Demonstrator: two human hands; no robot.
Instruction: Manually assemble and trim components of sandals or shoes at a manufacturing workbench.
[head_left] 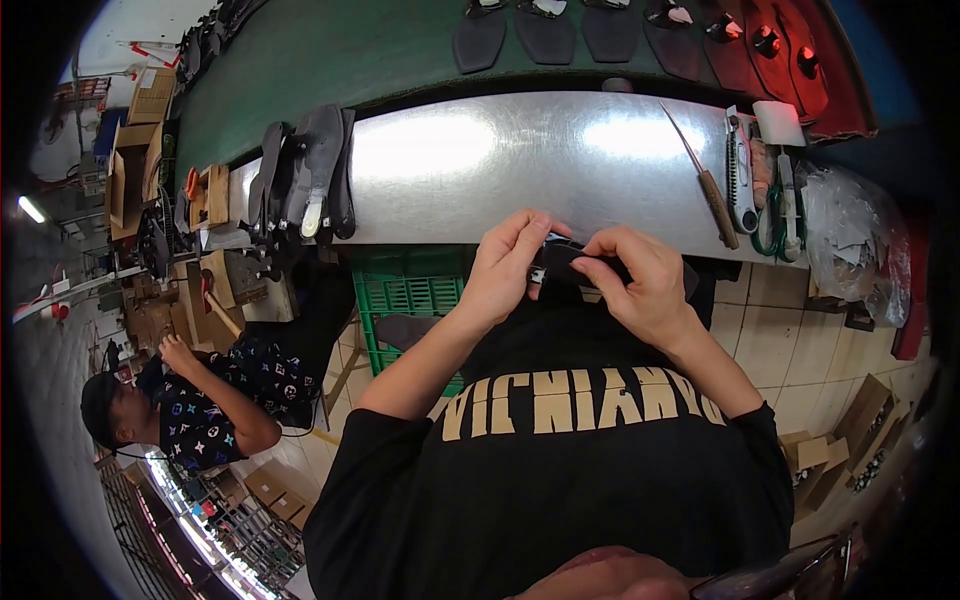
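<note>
Between my two hands, just off the near edge of the metal bench, is a black sandal with a dark sole (568,265). My left hand (502,265) closes on its left end, beside a small shiny pale piece. My right hand (640,285) pinches its upper side with thumb and bent fingers. Much of the sandal is hidden by my fingers and blends with my black shirt. On the bench's left end lies a stack of dark soles (322,165), one with a pale shiny patch.
Right on the metal bench (540,165) are a wooden-handled awl (715,200), a utility knife (738,175) and green-handled scissors (770,228), near a clear plastic bag (850,235). Beyond, sandals (545,38) line a green surface. A green crate (375,300) stands below; another person (215,400) works left.
</note>
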